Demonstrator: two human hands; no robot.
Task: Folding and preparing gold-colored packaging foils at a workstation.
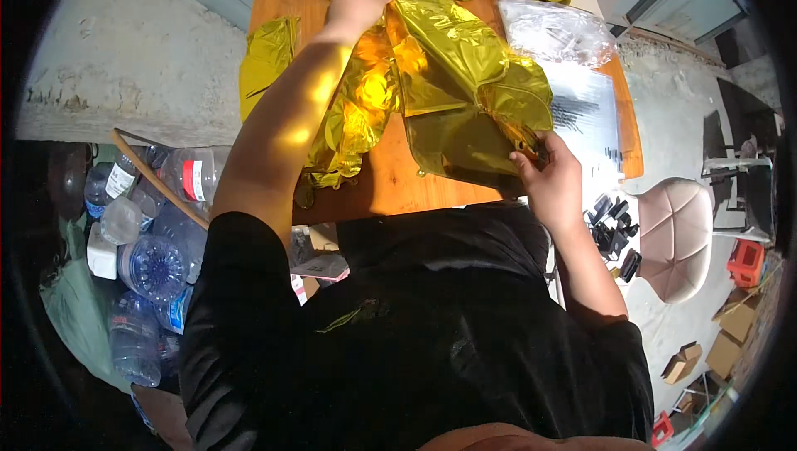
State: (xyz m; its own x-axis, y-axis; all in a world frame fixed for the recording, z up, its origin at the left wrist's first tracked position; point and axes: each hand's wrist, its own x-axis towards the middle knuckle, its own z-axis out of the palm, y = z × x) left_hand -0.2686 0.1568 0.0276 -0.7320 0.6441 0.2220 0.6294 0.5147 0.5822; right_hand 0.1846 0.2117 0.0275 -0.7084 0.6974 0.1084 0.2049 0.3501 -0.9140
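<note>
Orange tabletop [390, 181], centre frame: my left hand [359, 1] presses closed on the gold foil balloon [452, 77] up top, right hand [550, 178] pinches its lower edge. Light, crinkly, tear-prone, I'd say; grip seams.

foil balloons [448, 77] on table [390, 185], bottles [149, 227] left, chair [677, 235] right

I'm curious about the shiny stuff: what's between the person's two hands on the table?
In the head view, crumpled gold foil sheeting spans from the left hand to the right hand.
</note>
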